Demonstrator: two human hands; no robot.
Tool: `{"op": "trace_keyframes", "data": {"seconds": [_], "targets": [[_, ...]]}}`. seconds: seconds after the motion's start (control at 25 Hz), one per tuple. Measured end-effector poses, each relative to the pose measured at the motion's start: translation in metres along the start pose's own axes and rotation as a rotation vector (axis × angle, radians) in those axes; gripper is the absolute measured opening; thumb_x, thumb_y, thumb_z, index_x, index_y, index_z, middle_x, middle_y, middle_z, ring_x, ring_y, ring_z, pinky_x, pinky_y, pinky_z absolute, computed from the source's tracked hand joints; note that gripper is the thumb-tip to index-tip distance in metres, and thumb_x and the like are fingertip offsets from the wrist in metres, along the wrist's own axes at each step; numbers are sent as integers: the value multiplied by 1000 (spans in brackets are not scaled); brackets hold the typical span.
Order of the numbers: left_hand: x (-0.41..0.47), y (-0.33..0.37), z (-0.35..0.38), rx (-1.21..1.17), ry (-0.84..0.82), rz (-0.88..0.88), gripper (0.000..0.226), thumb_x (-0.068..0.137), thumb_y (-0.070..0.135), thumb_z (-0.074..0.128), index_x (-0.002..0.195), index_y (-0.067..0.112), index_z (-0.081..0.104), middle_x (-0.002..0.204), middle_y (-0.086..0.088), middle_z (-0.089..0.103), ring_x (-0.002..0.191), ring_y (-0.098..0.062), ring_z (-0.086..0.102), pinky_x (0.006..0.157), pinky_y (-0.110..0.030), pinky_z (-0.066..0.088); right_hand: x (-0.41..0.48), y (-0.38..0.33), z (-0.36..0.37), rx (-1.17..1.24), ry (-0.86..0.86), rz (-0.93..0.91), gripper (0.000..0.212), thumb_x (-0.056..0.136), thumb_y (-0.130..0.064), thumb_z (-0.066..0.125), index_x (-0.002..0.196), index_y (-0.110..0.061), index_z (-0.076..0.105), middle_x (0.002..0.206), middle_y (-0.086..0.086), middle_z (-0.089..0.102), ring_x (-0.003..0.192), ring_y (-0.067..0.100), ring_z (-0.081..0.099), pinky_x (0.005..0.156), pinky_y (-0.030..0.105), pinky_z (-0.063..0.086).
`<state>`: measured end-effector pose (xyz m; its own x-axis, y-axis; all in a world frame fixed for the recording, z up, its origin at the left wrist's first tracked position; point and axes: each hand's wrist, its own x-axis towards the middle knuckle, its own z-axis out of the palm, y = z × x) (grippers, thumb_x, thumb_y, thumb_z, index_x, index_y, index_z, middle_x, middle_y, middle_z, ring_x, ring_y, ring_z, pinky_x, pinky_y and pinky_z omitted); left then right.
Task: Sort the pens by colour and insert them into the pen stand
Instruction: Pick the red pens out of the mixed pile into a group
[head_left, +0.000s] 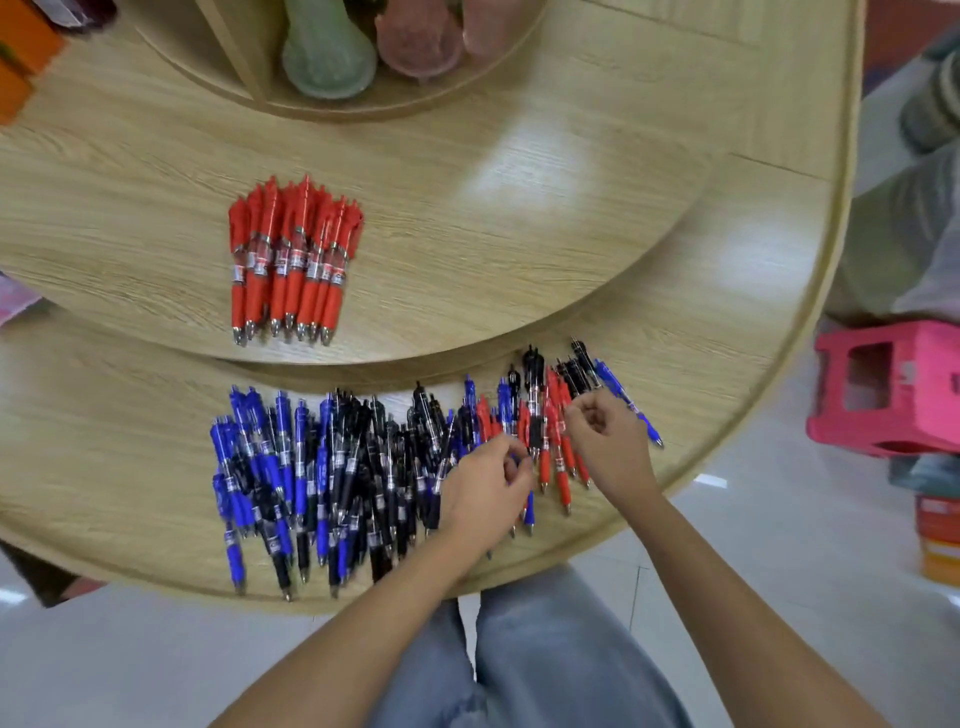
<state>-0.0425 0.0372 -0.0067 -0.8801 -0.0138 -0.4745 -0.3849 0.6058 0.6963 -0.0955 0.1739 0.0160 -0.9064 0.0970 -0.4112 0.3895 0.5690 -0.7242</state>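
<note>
Light-blue denim trousers (545, 649) fill the bottom edge, and two bare forearms reach up from there to a round, tiered table of pale wood-grain laminate (675, 322) with a smooth raised rim.

On the lower tier lies a dense heap of blue and black click pens (322, 467), glossy plastic with rubbery grips and metal tips, most pointing toward the person. The left hand (485, 499) rests on the right end of this heap, fingers curled inward over a blue pen; whether they grip it I cannot tell. The right hand (608, 447) sits just beside it, thumb and bent fingers drawn together at the tops of a small cluster of red pens (558, 452) mixed with black and blue ones; whether it pinches a pen is unclear.

On the upper tier, well apart from both hands, a neat bundle of red pens (293, 260) lies side by side, tips toward the person.

A pink moulded plastic stool (893, 389) stands on the floor to the right.
</note>
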Motion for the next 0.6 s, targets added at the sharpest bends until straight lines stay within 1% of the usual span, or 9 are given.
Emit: {"op": "trace_keyframes", "data": {"seconds": [0.04,0.12,0.2,0.24,0.32,0.4,0.48,0.56,0.6], "targets": [[4,1,11,19,1,-22,5,91,31,54,91,27,57,64,13,55,57,-2,52,54,-23,45,3,12,0,-54,-3,3,13,90,-9,54,78,-13,58,66,-7,54,56,1,47,54,8,39],[13,5,32,62,-9,-80,12,91,36,53,94,25,58,68,11,61,61,-8,59,58,-27,51,9,35,-1,-138,5,8,10,89,-10,54,81,-11,59,67,-5,57,61,9,52,57,13,41],[20,7,49,138,-17,-131,19,90,40,52,94,22,58,73,5,65,67,-17,63,62,-32,53,14,54,1,-213,-10,23,7,89,-14,56,87,-10,61,73,0,62,68,17,57,62,29,46],[22,8,57,187,-21,-143,24,90,41,52,96,19,56,76,1,66,71,-21,63,63,-34,54,17,61,3,-262,-32,34,8,89,-18,57,90,-11,61,77,2,63,71,19,59,63,31,46],[25,12,71,278,-30,-165,30,90,41,51,102,14,51,84,-5,67,77,-28,64,64,-35,51,20,72,7,-346,-74,39,13,90,-22,57,97,-11,59,84,4,63,79,21,60,63,29,42],[29,18,83,386,-39,-171,29,92,32,50,109,10,43,91,-7,65,81,-30,65,59,-33,44,21,76,12,-433,-93,7,20,91,-25,57,105,-10,56,97,7,60,90,24,58,69,31,42],[35,23,91,493,-50,-162,23,94,17,46,113,6,39,97,-10,65,84,-32,66,58,-34,39,23,78,16,-559,-121,-38,26,92,-26,56,110,-7,52,111,10,55,99,27,54,77,37,45],[40,25,92,542,-60,-170,23,93,7,43,115,3,38,97,-13,67,85,-34,65,57,-34,39,25,79,16,-606,-133,-48,27,94,-26,54,110,-5,52,115,13,53,101,29,53,79,40,46],[40,26,91,545,-63,-173,23,92,5,42,115,2,38,96,-13,67,85,-34,65,57,-34,39,25,78,15,-604,-127,-38,27,94,-26,54,110,-5,53,116,13,53,102,29,53,80,40,45]]}}
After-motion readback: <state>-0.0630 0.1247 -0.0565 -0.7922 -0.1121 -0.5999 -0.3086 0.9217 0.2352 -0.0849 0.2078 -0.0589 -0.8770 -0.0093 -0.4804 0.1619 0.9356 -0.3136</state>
